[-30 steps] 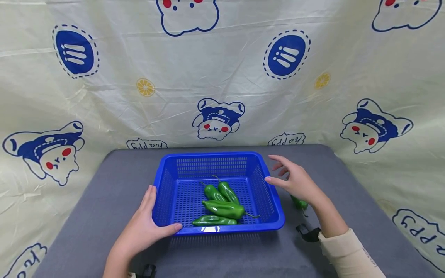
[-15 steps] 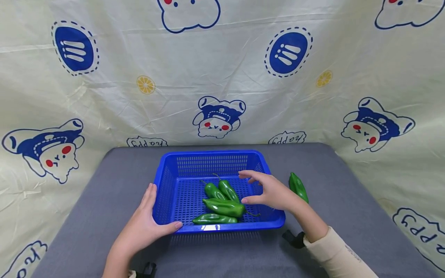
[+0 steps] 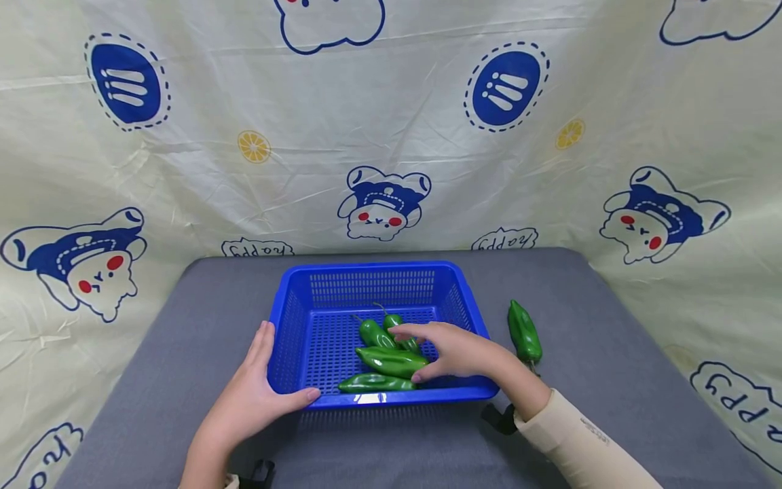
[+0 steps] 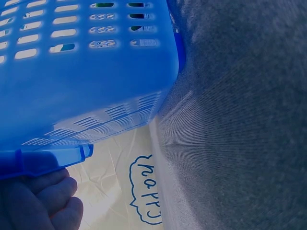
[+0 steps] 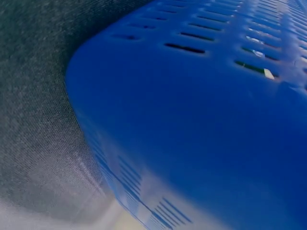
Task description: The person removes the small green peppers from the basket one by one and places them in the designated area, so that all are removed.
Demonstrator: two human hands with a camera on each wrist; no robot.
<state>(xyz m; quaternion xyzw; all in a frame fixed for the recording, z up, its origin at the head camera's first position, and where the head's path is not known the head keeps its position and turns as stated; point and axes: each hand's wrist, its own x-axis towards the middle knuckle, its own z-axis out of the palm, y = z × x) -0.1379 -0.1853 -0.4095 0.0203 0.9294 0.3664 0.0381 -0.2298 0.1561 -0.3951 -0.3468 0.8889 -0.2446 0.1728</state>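
Observation:
My left hand (image 3: 253, 394) holds the front left corner of a blue plastic basket (image 3: 452, 392), thumb over the front rim and fingers along the outer left side. In the left wrist view, those fingers (image 4: 57, 199) lie against the rim from outside. Inside the basket are several green peppers. My right hand (image 3: 455, 350) reaches in over them, thumb and fingers apart. Its thumb is at the stem end of the large middle pepper (image 3: 387, 361), and its fingers overlap a pepper behind (image 3: 394, 320). A further pepper (image 3: 375, 382) lies along the front wall.
One more green pepper (image 3: 523, 333) lies on the grey cloth-covered table (image 3: 208, 319), right of the basket. A printed curtain (image 3: 293, 197) hangs behind and at both sides. The right wrist view is mostly filled by the basket's slotted outer wall (image 5: 168, 120).
My right hand has moved left from beside the basket, over its right rim and down among the peppers. The pepper outside has come into full view. My left hand stays in place.

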